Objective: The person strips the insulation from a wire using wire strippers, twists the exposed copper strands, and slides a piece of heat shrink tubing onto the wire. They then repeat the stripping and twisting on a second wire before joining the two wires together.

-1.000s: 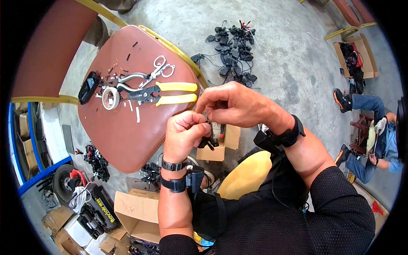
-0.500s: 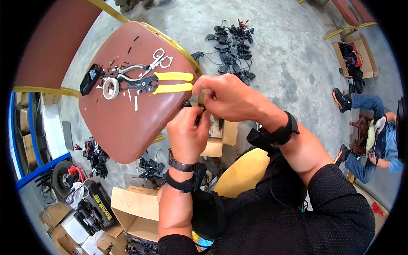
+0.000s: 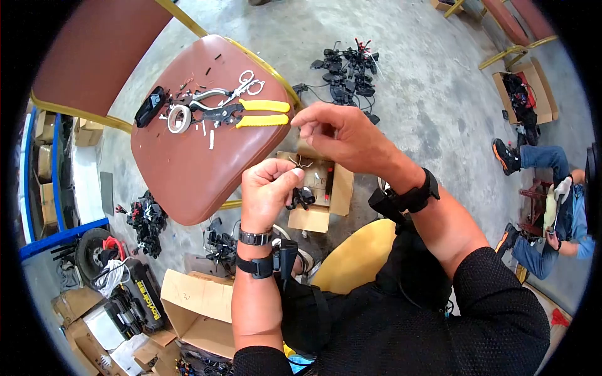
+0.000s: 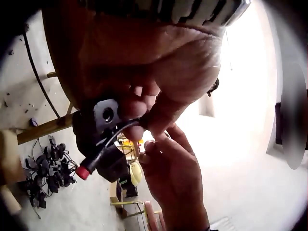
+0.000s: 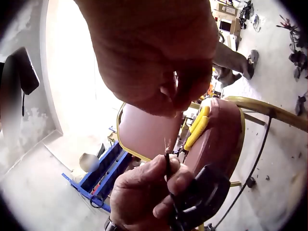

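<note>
My left hand (image 3: 266,191) pinches a thin black cable (image 5: 168,166) between thumb and forefinger. Frayed bare wire ends (image 3: 303,164) stick up past the fingertips. Below those fingers hangs a black plastic part (image 3: 303,198) with a holed metal bracket (image 4: 106,113), and a red-tipped plug (image 4: 83,172) dangles beside it in the left wrist view. My right hand (image 3: 351,135) hovers up and right of the wire ends, apart from them, its fingers loosely bent with nothing visible between them.
On the brown chair seat (image 3: 200,169) lie yellow-handled wire strippers (image 3: 263,113), scissors (image 3: 248,83), a tape roll (image 3: 179,119) and scraps. An open carton (image 3: 342,191) stands below my hands. Black cabled parts (image 3: 345,75) lie on the floor. Another person (image 3: 567,213) sits at right.
My right hand has come off the cable, parting from the left hand, and the bare wire ends now show. The left hand has turned, bringing the black part back into view.
</note>
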{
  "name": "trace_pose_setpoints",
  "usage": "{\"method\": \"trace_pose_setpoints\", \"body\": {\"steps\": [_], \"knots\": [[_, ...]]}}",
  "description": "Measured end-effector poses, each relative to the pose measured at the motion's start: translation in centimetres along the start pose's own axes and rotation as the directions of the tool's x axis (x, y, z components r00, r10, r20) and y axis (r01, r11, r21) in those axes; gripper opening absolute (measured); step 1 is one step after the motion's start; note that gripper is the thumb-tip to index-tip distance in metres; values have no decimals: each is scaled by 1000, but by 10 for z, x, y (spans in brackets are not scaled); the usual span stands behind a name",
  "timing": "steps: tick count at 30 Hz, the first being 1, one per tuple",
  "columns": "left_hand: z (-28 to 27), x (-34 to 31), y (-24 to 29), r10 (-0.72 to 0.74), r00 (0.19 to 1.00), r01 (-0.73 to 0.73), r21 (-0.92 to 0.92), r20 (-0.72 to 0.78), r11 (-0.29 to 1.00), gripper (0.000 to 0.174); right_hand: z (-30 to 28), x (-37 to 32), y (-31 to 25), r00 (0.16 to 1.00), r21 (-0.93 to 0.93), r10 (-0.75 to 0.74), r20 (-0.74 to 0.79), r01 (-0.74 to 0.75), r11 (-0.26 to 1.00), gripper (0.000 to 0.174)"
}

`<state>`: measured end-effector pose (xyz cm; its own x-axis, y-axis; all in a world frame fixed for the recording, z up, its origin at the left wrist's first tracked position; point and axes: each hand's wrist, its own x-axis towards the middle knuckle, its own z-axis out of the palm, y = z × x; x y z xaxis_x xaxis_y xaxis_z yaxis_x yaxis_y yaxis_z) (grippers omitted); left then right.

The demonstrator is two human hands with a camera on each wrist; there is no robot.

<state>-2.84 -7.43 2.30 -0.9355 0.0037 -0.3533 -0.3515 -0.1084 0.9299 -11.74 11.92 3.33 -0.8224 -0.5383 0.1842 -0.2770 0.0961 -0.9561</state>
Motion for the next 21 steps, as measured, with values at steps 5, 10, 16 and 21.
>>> {"method": "trace_pose_setpoints", "body": {"steps": [5,10,16,21], "knots": [[-9,-3,-1,-33,995,41,-81,98,996,7,5,-6,-7,982,63,-152,116,146,987,31],[-11,-4,0,-43,988,57,-95,145,994,6,5,-10,-11,972,93,-62,226,42,995,37],[-13,-2,0,-43,983,59,-83,176,995,6,3,-10,-12,965,70,-62,256,46,997,32],[-11,-1,-2,-16,989,24,-56,147,998,7,3,-7,-8,960,-35,-60,274,72,997,30]]}}
